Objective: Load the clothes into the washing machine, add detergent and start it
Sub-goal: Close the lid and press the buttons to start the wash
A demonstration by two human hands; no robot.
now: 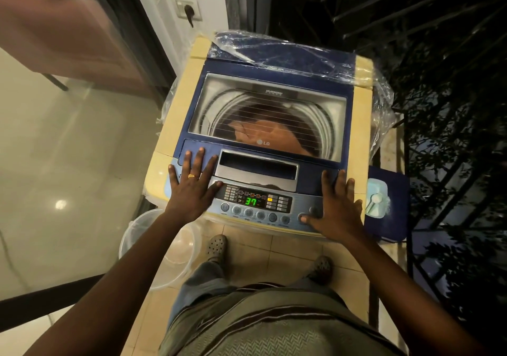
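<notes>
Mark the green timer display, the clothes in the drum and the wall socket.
timer display (251,201): head view, on the lit green digits.
clothes (270,133): head view, on the middle of the orange fabric.
wall socket (179,5): head view, on the left part of its white plate.

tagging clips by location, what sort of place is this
Likely a home balcony laundry spot: a top-load washing machine beside a metal railing, a glass sliding door to indoors.

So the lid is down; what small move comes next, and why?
Probably press the round button under the thumb of the right hand, likely start: the lid covers the clothes, the display reads 37, and the left hand only rests flat.
</notes>
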